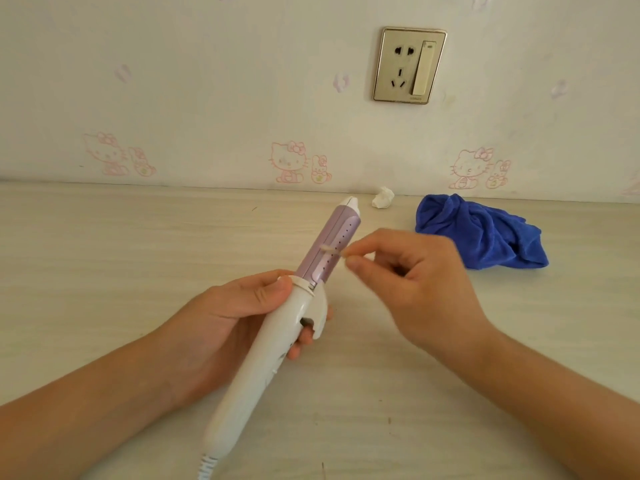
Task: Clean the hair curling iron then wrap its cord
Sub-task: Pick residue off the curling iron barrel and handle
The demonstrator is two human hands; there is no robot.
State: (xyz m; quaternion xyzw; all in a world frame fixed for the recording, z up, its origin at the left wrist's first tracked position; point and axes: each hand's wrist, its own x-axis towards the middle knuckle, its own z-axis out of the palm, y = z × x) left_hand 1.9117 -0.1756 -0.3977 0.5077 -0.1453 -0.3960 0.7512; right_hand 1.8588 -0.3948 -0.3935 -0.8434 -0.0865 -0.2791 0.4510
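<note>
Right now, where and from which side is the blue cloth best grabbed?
Pinch the bunched ridge on top of the cloth, coming down from above at its left end, nearest the right hand, which pinches a swab. It lies crumpled on the table, so raised folds likely give fingers more to close on than flat edges.

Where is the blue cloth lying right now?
In the head view, the blue cloth lies crumpled on the table, far right, just right of the small white wad and beyond the right hand.
</note>
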